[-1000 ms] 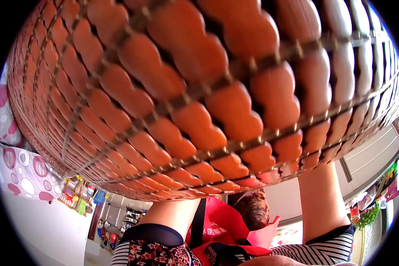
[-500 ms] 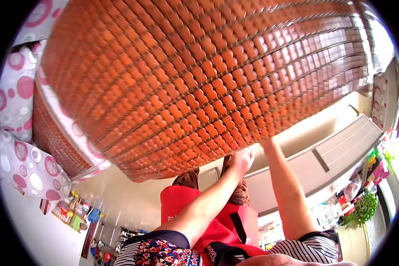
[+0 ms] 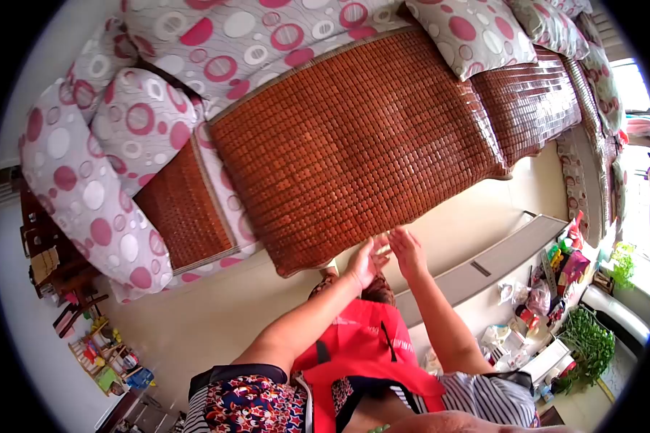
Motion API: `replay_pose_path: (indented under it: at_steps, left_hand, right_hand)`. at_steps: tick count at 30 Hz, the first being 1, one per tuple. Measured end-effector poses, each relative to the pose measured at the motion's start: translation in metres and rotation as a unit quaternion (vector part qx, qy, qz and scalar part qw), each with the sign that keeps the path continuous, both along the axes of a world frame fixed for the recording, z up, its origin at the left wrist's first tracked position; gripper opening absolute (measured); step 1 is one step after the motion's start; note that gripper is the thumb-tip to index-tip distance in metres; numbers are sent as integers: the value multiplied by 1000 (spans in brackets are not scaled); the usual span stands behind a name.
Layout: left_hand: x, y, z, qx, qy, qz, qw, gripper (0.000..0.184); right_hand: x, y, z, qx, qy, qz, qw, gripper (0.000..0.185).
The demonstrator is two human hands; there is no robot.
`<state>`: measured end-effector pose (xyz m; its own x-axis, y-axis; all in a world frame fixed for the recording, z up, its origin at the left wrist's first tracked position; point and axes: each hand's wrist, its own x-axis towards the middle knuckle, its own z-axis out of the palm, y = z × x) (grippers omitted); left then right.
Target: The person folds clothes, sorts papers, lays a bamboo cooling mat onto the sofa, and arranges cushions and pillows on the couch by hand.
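A reddish-brown tile mat [image 3: 347, 137], made of small glossy pieces strung in rows, lies spread over the sofa seat. Its front edge hangs a little over the sofa's front. Just off that edge is my left hand [image 3: 367, 263], its fingers apart and nothing in them. Close beside it, my right hand [image 3: 409, 254] has its fingers stretched out, also holding nothing. Whether either hand still touches the mat's edge is hard to make out.
Cushions with pink circles [image 3: 477, 32] rest on the sofa at right and left. A smaller mat [image 3: 184, 209] covers the left seat. Behind my right arm stands a long low cabinet [image 3: 484, 263], with a leafy plant [image 3: 588, 335] and assorted household items beyond.
The mat, earlier raised up close before me, has come down flat onto the sofa. Both hands have come away from its lower edge, and the sofa back and cushions now show.
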<state>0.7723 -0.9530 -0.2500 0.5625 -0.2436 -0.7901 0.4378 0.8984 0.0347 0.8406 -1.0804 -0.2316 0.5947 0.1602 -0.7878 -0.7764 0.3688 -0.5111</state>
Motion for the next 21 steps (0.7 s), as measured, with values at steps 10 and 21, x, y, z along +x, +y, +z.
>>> replay_pose_path:
  at_steps: [10,21]
  left_hand:
    - [42,94,170,209,-139,-47,967,26]
    - [103,133,268,402,-124,-54,906,14]
  right_hand:
    - [46,83,146,110,-90,72,987,28]
    - [151,134,260,112,-164,376,905,29]
